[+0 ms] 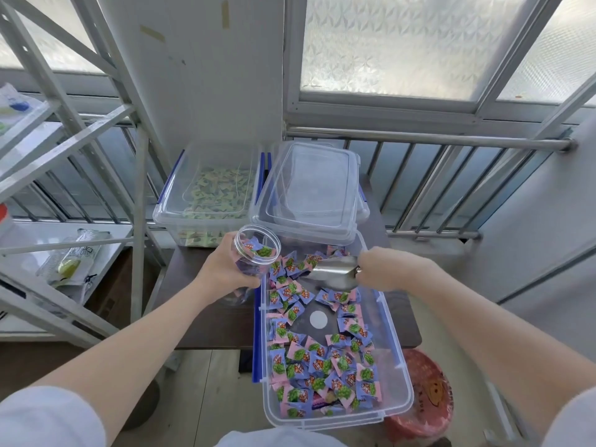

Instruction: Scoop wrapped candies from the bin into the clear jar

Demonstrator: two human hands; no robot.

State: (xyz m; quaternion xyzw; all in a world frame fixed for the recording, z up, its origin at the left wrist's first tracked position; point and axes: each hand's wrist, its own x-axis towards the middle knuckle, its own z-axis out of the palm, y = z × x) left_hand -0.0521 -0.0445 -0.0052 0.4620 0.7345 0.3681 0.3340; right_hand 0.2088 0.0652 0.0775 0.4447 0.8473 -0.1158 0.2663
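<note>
A clear plastic bin (401, 375) in front of me holds several wrapped candies (322, 366) in blue and pink wrappers. My left hand (225, 267) grips a clear jar (256, 250), tilted toward the bin at its far left corner, with a few candies inside its mouth. My right hand (385, 269) holds a metal scoop (335, 272) by its handle. The scoop lies low in the far end of the bin, its open end pointing left toward the jar, among the candies there.
Behind the bin stand a clear box of green-wrapped candies (209, 195) and a stack of clear lids and boxes (309, 191) on the dark table (200, 317). A metal shelf rack (80, 156) stands at left. A red stool (425, 398) sits at lower right.
</note>
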